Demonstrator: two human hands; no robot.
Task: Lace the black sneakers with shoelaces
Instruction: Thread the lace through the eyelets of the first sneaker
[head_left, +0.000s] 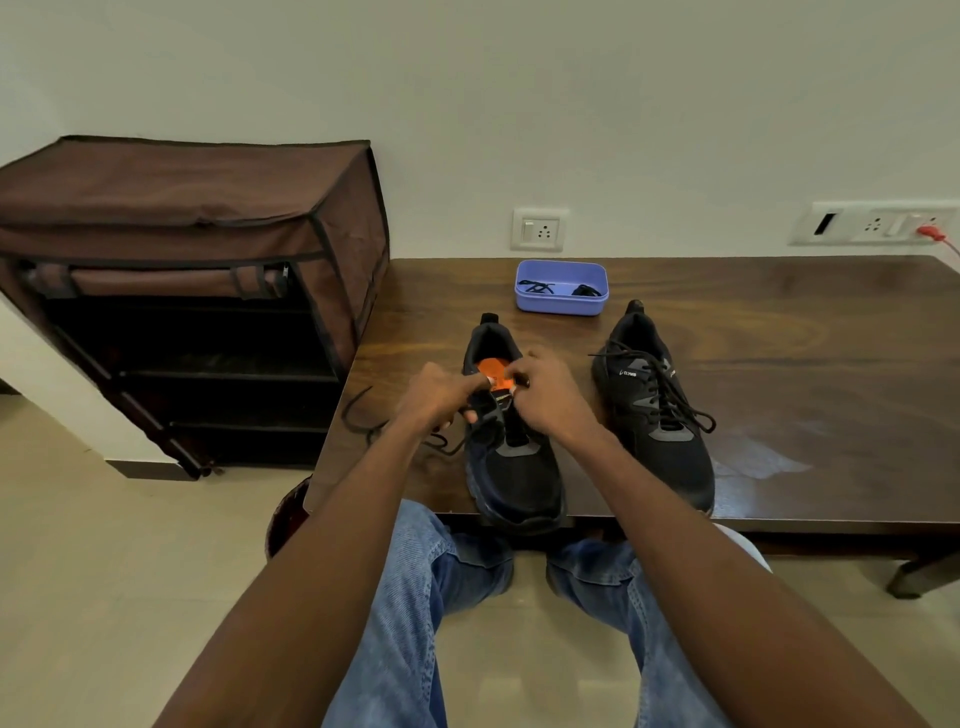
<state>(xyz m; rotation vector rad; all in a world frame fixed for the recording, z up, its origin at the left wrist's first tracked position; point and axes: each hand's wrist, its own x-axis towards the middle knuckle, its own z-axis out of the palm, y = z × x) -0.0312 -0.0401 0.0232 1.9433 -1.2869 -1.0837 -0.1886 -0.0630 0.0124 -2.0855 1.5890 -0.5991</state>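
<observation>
Both forearms lead us to the left sneaker at the tabletop front edge. Left hand and right hand pinch its shoelace at the upper eyelets. Right sneaker looks laced. Next, we judge: thread remaining eyelets, pull even.

Both hands pinch lace over left sneaker.

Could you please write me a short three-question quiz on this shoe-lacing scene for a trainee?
1. True or false: the right sneaker is already laced.
2. What holds the spare laces? A) blue tub B) shoe rack C) floor
3. Which sneaker are both hands working on?

Key: 1 true. 2 A. 3 the left sneaker, where the left hand and right hand meet at the eyelets.
</observation>
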